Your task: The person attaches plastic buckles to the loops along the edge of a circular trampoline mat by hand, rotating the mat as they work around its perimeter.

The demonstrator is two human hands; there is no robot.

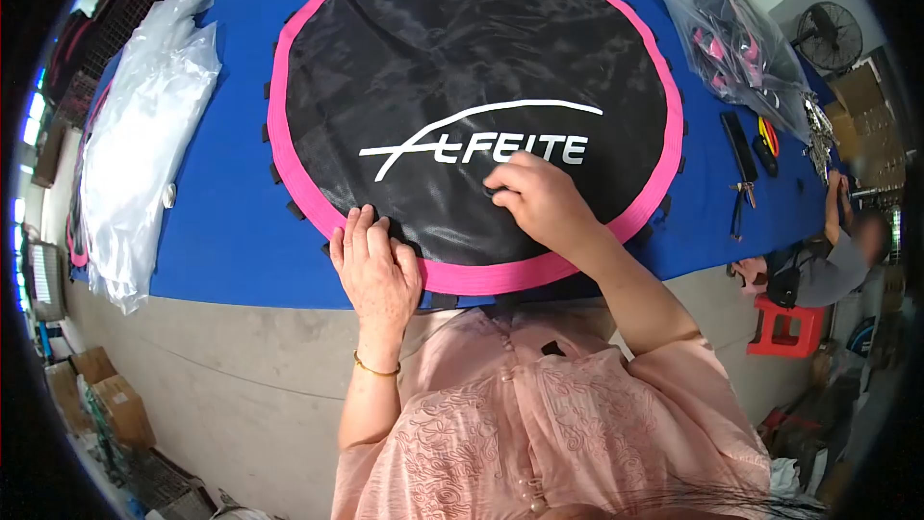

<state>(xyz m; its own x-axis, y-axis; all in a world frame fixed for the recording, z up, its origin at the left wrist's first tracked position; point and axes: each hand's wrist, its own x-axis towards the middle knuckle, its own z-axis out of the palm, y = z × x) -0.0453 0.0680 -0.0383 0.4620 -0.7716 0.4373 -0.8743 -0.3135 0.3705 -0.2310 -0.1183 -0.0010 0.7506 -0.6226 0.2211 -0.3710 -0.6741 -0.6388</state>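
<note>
A round black trampoline mat (462,48) with a pink border, white lettering and small black tabs round its edge lies flat before me. My left hand (373,255) rests on the near left border, fingers stretched out and palm down. Over the black mesh, just below the lettering, my right hand (539,195) is closed with its fingers pinched. A small dark bit shows at those fingertips, but against the black mesh I cannot make out what it is.
Under the mat is a table with a blue cloth (231,231). Clear plastic sheeting (154,125) lies at left, and a plastic bag with pink pieces (722,39) at right. Beside it are a black tool (739,146) and a yellow-red item (767,140). A person (837,260) sits near a red stool (784,327).
</note>
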